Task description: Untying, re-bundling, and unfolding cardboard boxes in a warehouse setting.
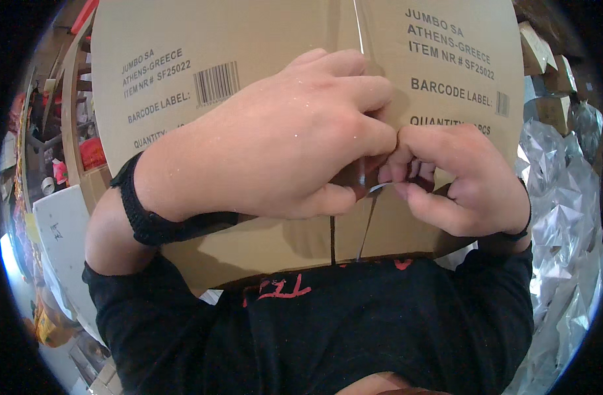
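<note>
A large brown cardboard box (268, 33) fills the space right in front of me, with printed text and barcodes on its top. Along its middle seam runs a thin, pale strapping band (361, 34), which continues below my hands toward the near edge. My left hand (301, 138) lies over the seam, fingers curled and thumb closed against the strapping band. Just right of it, my right hand (459, 178) pinches a short light piece of the band between thumb and fingers. The hands meet closely, so part of the band between the fingers is hidden.
Crumpled silvery plastic wrapping (561, 217) is heaped at the right, below some smaller cardboard boxes (554, 76). To the left stand a white panel (68, 250) and a wooden frame (71, 99), with mixed colourful goods beyond. My torso is close against the box's near edge.
</note>
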Tool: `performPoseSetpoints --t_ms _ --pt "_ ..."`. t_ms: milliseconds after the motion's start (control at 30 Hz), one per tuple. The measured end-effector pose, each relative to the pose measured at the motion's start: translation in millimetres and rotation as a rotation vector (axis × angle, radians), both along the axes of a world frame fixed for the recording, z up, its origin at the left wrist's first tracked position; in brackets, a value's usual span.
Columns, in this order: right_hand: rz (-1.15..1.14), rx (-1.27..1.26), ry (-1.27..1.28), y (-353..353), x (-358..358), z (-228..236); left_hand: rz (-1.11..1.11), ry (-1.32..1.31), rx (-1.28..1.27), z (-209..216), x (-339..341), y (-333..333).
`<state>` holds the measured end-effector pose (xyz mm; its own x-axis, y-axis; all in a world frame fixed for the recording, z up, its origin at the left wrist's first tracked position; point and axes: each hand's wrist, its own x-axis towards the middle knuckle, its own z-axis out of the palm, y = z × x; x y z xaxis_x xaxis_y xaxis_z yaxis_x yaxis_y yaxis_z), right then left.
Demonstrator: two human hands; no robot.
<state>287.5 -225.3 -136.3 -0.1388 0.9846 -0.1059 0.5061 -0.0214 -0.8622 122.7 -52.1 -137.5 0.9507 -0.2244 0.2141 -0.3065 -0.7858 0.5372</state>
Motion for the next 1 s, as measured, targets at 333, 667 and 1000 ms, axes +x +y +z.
performPoseSetpoints --t_ms 333,667,1000 --pt "0.022 -0.028 -0.035 0.3 1.9 2.2 0.009 0.011 0.036 3.2 -1.7 -1.4" --pt "0.040 -0.012 -0.075 -0.6 1.3 1.7 0.008 -0.002 0.030 1.5 -4.5 -2.6" --pt "0.051 0.008 -0.073 2.4 -0.1 3.0 -0.033 -0.018 0.032 1.7 -5.8 -1.1"
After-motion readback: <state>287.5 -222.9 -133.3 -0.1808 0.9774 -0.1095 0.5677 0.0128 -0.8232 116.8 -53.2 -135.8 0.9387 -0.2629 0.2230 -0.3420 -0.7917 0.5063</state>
